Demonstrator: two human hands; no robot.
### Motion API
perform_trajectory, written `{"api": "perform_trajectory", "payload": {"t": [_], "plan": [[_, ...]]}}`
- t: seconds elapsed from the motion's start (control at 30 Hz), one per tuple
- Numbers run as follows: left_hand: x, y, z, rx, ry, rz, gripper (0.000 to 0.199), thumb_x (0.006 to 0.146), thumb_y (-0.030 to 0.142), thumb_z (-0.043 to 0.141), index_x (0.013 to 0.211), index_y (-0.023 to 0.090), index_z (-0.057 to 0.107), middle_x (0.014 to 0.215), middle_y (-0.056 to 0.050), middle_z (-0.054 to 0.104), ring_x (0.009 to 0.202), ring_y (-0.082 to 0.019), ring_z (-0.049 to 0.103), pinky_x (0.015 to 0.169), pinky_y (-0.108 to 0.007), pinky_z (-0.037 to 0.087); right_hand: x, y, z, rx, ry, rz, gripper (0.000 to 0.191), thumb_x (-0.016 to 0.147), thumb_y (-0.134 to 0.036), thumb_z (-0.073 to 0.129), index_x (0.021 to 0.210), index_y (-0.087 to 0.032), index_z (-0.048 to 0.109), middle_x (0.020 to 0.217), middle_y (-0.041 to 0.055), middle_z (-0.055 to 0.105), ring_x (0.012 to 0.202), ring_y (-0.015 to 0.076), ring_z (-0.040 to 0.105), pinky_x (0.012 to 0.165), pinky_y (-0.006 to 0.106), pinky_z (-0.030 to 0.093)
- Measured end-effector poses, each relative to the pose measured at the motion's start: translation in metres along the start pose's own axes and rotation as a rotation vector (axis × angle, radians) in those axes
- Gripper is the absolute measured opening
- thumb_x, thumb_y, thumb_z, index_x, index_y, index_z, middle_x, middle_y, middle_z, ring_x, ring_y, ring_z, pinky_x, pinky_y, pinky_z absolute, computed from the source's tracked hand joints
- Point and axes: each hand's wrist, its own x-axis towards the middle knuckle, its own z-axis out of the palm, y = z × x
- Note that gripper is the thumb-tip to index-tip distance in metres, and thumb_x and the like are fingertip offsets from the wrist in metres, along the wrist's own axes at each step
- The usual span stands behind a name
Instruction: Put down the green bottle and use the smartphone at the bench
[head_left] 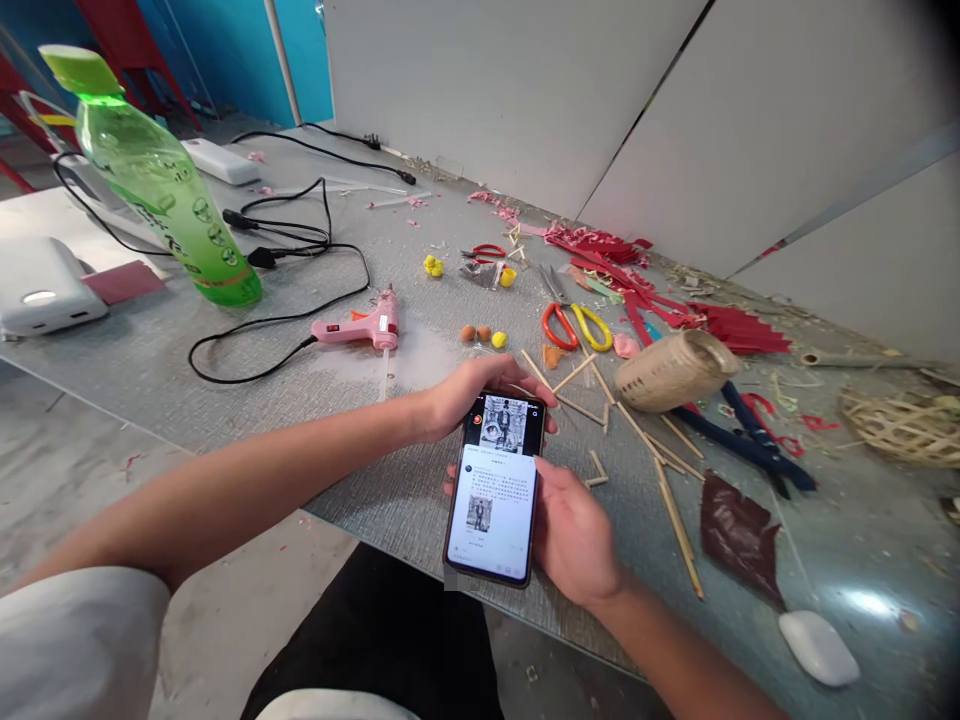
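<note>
A smartphone (491, 490) with a lit screen is held upright over the table's near edge. On the screen are a black-and-white picture at the top, lines of text, and a smaller picture below. My left hand (469, 395) curls round the phone's upper end, with its fingers behind the top edge. My right hand (577, 530) grips the phone's right side, its thumb near the screen's edge and fingertips showing at the left side. Just beyond the phone lie small brown and yellow balls (484, 336) and thin wooden sticks (574, 372).
A pink glue gun (367, 325) with a black cable lies left, near a green bottle (169, 190). Scissors (576, 320), pliers (742, 430), a tan cylinder (671, 370), red paper strips (622, 260) and a white case (817, 648) lie right. A pale wall (525, 90) bounds the table's back.
</note>
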Motion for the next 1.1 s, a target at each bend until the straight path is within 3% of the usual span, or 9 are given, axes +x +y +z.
{"api": "perform_trajectory", "payload": {"t": [1.1], "plan": [[-0.0012, -0.002, 0.0011, 0.057, 0.011, -0.007, 0.053, 0.077, 0.047, 0.051, 0.11, 0.008, 0.064, 0.099, -0.018, 0.073, 0.081, -0.025, 0.065, 0.074, -0.037, 0.047, 0.0, 0.002, -0.0004, -0.043, 0.008, -0.013, 0.055, 0.09, -0.057, 0.055, 0.121, -0.015, 0.072, 0.121, 0.0157, 0.076, 0.118, 0.0357, 0.069, 0.115, 0.058, 0.041]]}}
